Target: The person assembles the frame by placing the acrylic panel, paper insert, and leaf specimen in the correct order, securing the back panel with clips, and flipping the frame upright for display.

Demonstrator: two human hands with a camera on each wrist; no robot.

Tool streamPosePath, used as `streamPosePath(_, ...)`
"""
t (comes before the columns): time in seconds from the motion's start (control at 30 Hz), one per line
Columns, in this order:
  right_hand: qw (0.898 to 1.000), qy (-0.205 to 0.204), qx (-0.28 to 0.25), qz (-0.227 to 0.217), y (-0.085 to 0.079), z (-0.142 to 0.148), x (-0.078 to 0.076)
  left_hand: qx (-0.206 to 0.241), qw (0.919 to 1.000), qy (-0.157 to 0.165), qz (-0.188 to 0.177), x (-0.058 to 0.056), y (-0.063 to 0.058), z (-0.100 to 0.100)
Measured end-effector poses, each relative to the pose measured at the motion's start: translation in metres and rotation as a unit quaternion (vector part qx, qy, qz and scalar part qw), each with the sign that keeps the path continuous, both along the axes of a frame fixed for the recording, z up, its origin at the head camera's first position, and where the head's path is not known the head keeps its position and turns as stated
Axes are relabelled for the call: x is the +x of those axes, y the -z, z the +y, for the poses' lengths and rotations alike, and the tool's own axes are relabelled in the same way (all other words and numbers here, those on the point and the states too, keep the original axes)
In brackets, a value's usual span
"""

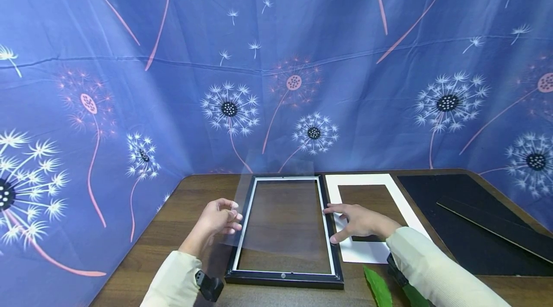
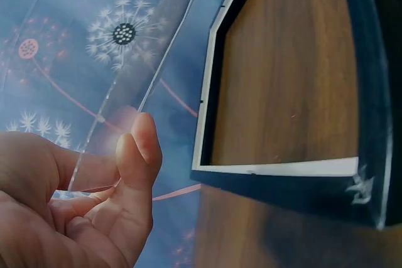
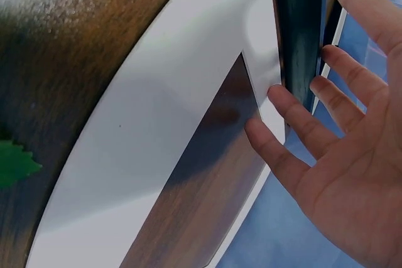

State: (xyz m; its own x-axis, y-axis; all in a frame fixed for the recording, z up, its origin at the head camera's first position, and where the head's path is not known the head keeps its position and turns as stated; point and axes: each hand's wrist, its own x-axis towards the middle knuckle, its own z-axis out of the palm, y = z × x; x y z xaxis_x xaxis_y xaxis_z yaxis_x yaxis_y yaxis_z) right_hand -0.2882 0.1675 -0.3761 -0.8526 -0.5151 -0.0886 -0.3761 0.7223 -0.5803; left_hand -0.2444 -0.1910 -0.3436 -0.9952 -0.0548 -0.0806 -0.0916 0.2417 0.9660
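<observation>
A clear sheet (image 1: pixel 281 166) stands tilted above a black picture frame (image 1: pixel 263 278) with a white inner edge. My left hand (image 1: pixel 219 220) pinches the sheet's left edge between thumb and fingers; in the left wrist view the transparent sheet (image 2: pixel 147 54) rises from the fingertips, apart from the frame (image 2: pixel 276 189). At the frame's right side, my right hand (image 1: pixel 360 220) is spread with its fingertips by the rail, over the white mat (image 1: pixel 403 204). The right wrist view has the same hand (image 3: pixel 352 136) with fingers extended and nothing gripped.
A black backing board (image 1: pixel 445 211) with a raised strip (image 1: pixel 497 230) lies on the right of the wooden table (image 1: pixel 173 230). Green leaves (image 1: pixel 378 287) are near the front edge, partly under my right sleeve. A blue dandelion-print cloth (image 1: pixel 259 72) hangs behind.
</observation>
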Motion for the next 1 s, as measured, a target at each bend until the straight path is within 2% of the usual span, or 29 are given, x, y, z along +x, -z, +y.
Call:
streamPosePath(0.27, 1.0, -0.016, -0.005, 0.005, 0.0, 0.003, 0.0, -0.001, 0.9999, -0.012, -0.007, 0.003, 0.012, 0.009)
streamPosePath(0.57, 1.0, -0.015, 0.0, -0.005, -0.001, 0.004, -0.001, 0.015, 0.9995, -0.021, -0.015, 0.003, 0.025, 0.012)
streamPosePath(1.0, 1.0, -0.012, -0.006, -0.007, 0.0, 0.006, 0.0, 0.012, 0.9993, -0.011, -0.033, 0.004, 0.033, 0.015)
